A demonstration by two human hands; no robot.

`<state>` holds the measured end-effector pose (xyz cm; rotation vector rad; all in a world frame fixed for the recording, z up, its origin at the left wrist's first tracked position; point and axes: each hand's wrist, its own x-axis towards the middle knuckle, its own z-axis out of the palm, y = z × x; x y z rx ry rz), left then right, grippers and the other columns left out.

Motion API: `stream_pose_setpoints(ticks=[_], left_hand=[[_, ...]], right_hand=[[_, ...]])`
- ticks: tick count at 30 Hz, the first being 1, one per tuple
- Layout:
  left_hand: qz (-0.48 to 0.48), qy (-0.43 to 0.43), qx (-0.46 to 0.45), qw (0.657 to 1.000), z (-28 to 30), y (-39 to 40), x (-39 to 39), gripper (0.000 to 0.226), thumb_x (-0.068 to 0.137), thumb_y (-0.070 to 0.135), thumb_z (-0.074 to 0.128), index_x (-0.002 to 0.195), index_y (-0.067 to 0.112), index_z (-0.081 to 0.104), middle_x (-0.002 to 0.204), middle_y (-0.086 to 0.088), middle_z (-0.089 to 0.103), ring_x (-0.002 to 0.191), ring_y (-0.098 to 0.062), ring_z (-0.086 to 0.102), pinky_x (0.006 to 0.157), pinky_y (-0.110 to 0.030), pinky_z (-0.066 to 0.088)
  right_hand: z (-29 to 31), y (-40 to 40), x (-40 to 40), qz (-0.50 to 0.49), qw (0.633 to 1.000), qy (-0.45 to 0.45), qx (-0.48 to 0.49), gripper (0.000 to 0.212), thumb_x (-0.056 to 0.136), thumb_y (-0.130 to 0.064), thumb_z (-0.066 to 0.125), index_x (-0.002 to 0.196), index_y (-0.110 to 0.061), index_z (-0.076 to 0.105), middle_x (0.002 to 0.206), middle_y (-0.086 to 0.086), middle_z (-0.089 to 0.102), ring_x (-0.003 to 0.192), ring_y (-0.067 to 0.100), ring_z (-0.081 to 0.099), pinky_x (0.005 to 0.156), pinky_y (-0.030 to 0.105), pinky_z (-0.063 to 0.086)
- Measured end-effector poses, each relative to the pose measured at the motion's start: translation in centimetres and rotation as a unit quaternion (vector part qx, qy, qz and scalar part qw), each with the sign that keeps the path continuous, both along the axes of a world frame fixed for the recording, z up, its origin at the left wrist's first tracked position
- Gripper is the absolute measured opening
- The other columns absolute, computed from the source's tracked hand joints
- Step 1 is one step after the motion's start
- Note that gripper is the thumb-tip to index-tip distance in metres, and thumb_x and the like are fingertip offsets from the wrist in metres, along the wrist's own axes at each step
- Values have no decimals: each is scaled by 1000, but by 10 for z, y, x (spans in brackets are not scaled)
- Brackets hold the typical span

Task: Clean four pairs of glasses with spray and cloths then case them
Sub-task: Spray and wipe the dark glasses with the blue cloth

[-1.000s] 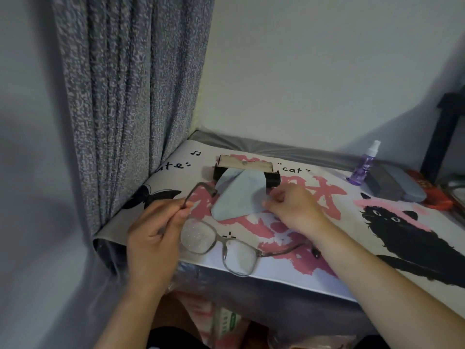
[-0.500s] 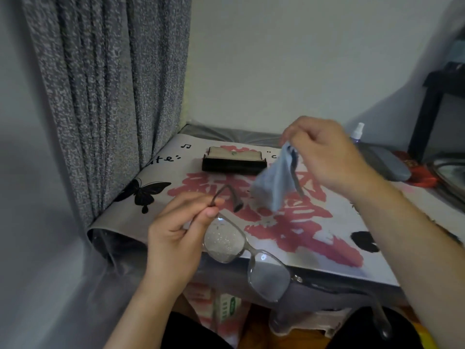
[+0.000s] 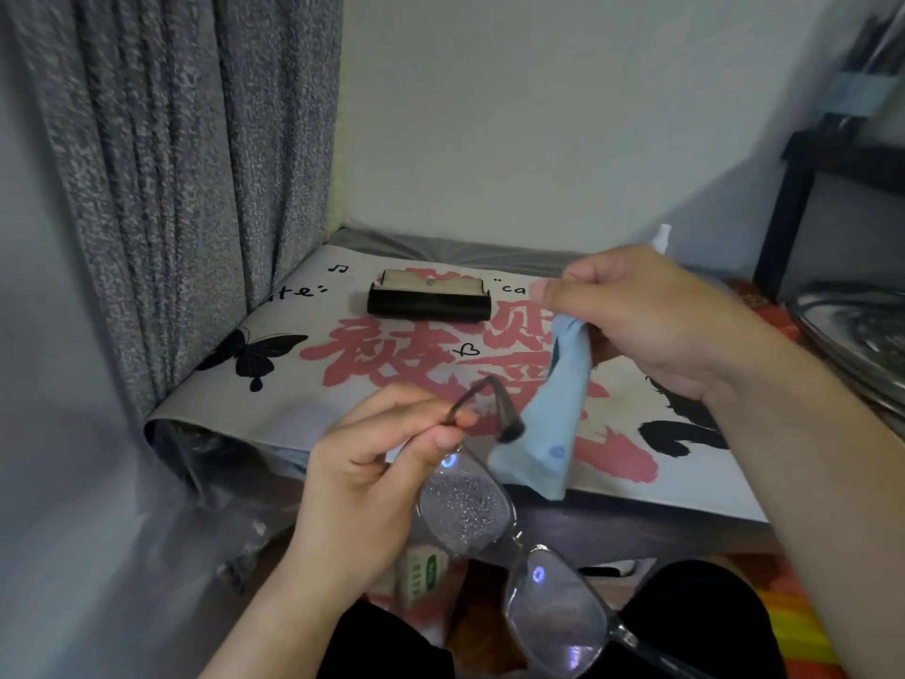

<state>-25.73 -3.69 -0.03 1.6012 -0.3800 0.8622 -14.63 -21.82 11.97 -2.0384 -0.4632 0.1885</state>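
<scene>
On the left side, near the gray curtain (image 3: 171,188), I see my left hand (image 3: 372,487) pinching one thin arm of the glasses (image 3: 509,546). The rest of the glasses hangs out in the air, past the table edge (image 3: 636,502) and over my lap. One lens is covered in little wet drops. I think that if my pinch slips, the glasses could fall to the floor. Behind them the black case (image 3: 429,299) sits on the table, well apart. On the right, my right hand (image 3: 651,325) grips the blue cloth (image 3: 553,419), which hangs down loose. The loose end might catch the arm tip and pull it.
</scene>
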Motion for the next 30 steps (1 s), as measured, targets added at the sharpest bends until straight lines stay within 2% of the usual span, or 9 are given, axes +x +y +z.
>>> stream_pose_setpoints(ticks=[3, 7, 9, 11, 14, 18, 21, 23, 30], left_hand=[[13, 15, -8, 1000, -3, 8, 0, 14, 89, 42, 70, 99, 49, 76, 97, 22, 74, 93, 2, 69, 84, -11, 50], [36, 16, -9, 999, -5, 16, 2, 24, 87, 23, 74, 97, 45, 77, 96, 21, 73, 95, -1, 68, 86, -12, 48], [44, 30, -15, 998, -8, 19, 6, 18, 88, 28, 70, 98, 40, 77, 96, 18, 73, 95, -5, 68, 86, -15, 49], [50, 50, -23, 997, -12, 22, 9, 15, 88, 28, 70, 100, 36, 76, 96, 16, 74, 95, -7, 69, 86, -17, 50], [51, 64, -32, 996, -16, 25, 12, 20, 88, 20, 71, 100, 35, 77, 96, 15, 74, 95, -7, 69, 86, -16, 49], [40, 73, -42, 996, -20, 24, 16, 21, 88, 19, 71, 99, 36, 78, 96, 13, 74, 94, -6, 69, 85, -15, 49], [41, 73, -41, 996, -19, 23, 16, 25, 87, 17, 70, 100, 37, 77, 96, 14, 74, 94, -4, 69, 85, -14, 49], [44, 72, -39, 996, -18, 24, 15, 25, 86, 17, 69, 99, 37, 76, 96, 14, 75, 94, -4, 69, 85, -15, 50], [40, 61, -45, 996, -18, 26, 13, 20, 88, 20, 71, 100, 35, 77, 97, 13, 74, 94, -7, 69, 85, -19, 51]], right_hand=[[3, 3, 8, 12, 993, 22, 116, 33, 97, -26, 64, 70, -8, 63, 66, 9, 63, 63, 21, 61, 69, 36, 47], [3, -10, 40, -26, 931, 136, 339, 22, 100, -24, 58, 93, -6, 68, 86, 8, 73, 84, 24, 71, 84, 40, 60], [-17, -25, 62, -96, 948, 139, 270, 29, 97, -25, 63, 111, -1, 70, 101, 13, 73, 95, 29, 69, 91, 45, 59], [-46, -45, 73, -199, 976, 79, 39, 26, 97, -28, 62, 99, -3, 70, 96, 16, 73, 88, 34, 70, 77, 43, 60], [-81, -64, 71, -269, 929, -116, -227, 29, 100, -33, 54, 90, -8, 64, 83, 12, 67, 83, 34, 65, 65, 34, 44], [-76, -55, 43, -203, 943, -208, -165, 15, 98, -26, 62, 87, -16, 66, 80, -1, 65, 75, 19, 59, 67, 34, 41], [-66, -50, 23, -12, 969, -100, -224, 11, 90, -25, 74, 81, -22, 71, 79, -1, 69, 72, 13, 63, 69, 31, 50], [-76, -49, 19, 57, 950, -44, -304, 10, 85, -26, 80, 84, -25, 70, 83, -6, 69, 74, 6, 62, 69, 22, 51], [-83, -46, 21, 5, 954, -111, -278, 23, 91, -17, 73, 73, -29, 68, 83, -8, 66, 79, 14, 62, 71, 25, 45]])
